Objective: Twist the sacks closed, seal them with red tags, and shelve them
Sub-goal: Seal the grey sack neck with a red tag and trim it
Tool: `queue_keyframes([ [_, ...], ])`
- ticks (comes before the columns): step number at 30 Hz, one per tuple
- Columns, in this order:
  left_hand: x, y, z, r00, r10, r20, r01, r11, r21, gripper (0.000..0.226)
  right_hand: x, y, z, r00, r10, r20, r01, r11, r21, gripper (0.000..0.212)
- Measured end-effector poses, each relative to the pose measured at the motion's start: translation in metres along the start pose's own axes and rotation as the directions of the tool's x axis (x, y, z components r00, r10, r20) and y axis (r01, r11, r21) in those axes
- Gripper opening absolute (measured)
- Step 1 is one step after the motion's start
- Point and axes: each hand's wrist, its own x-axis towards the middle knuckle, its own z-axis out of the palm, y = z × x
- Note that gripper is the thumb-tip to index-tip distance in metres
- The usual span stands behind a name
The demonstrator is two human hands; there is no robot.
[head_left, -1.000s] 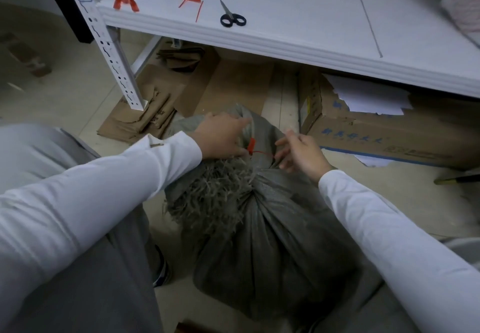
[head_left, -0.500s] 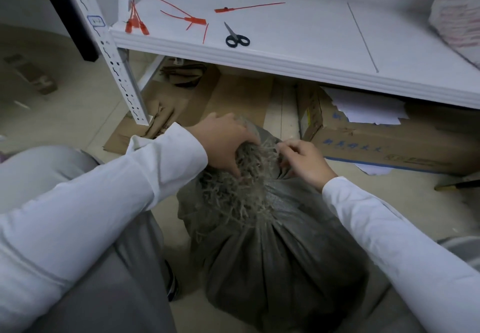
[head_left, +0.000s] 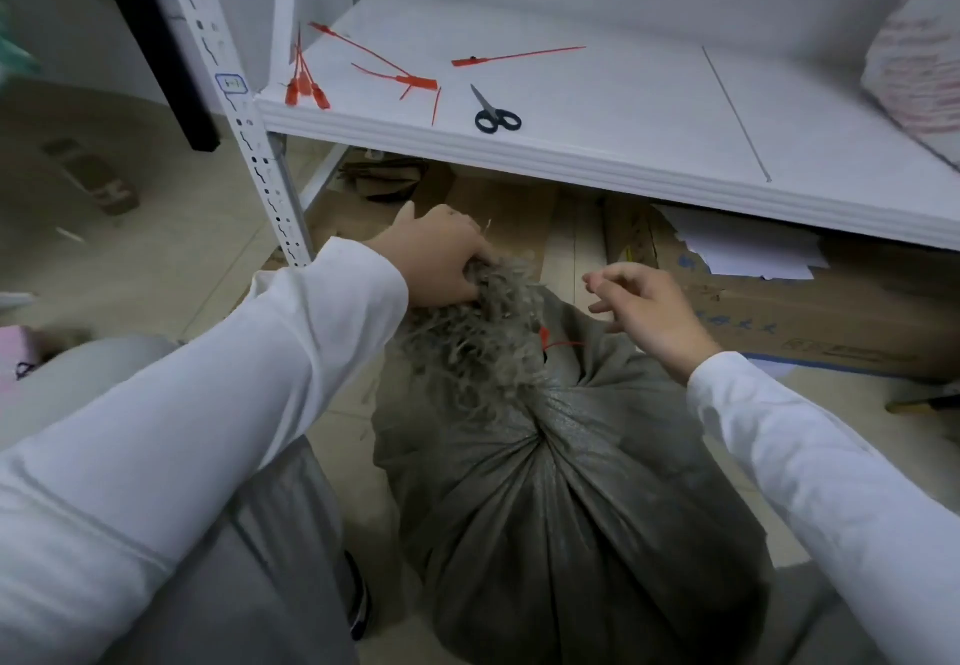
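A sack stands on the floor in front of a shelf, with a box under the shelf, behind it to the right. On the shelf, scissors lie right of loose tags.

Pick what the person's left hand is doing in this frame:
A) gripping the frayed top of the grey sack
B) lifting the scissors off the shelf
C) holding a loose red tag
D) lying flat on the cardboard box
A: the left hand has its fingers curled into the frayed top of the grey sack, while the scissors lie untouched on the white shelf.
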Motion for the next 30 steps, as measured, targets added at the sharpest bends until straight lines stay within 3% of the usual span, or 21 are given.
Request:
queue_keyframes([
  [5, 0.005, -0.013, -0.027, 0.965, -0.07, -0.252, 0.004, 0.967, -0.254, 0.031, 0.027, -0.037, -0.003, 0.997, -0.053, -0.054, 0.055, 0.997, 0.048, 0.013],
  [8, 0.008, -0.021, -0.04, 0.912, -0.175, -0.371, 0.039, 0.938, -0.345, 0.015, 0.048, -0.063, 0.0, 0.989, -0.105, -0.102, 0.101, 0.994, -0.044, 0.012],
  [11, 0.011, -0.026, -0.05, 0.83, -0.283, -0.481, 0.077, 0.912, -0.404, 0.018, 0.075, -0.088, 0.003, 0.974, -0.147, -0.175, 0.116, 0.978, -0.176, 0.015],
  [15, 0.016, -0.032, -0.057, 0.787, -0.346, -0.511, 0.09, 0.884, -0.459, 0.022, 0.109, -0.121, 0.011, 0.932, -0.263, -0.249, 0.154, 0.911, -0.383, 0.031],
  [18, 0.022, -0.036, -0.059, 0.779, -0.362, -0.511, 0.103, 0.879, -0.465, 0.02, 0.129, -0.149, 0.025, 0.906, -0.362, -0.221, 0.24, 0.868, -0.435, 0.033],
  [26, 0.033, -0.044, -0.057, 0.78, -0.364, -0.509, 0.08, 0.865, -0.496, 0.017, 0.191, -0.154, 0.081, 0.99, -0.141, -0.012, 0.115, 0.85, -0.514, 0.029],
  [30, 0.036, -0.046, -0.052, 0.793, -0.331, -0.512, 0.064, 0.881, -0.469, 0.017, 0.204, -0.142, 0.089, 0.998, -0.056, 0.0, 0.046, 0.828, -0.558, 0.033],
])
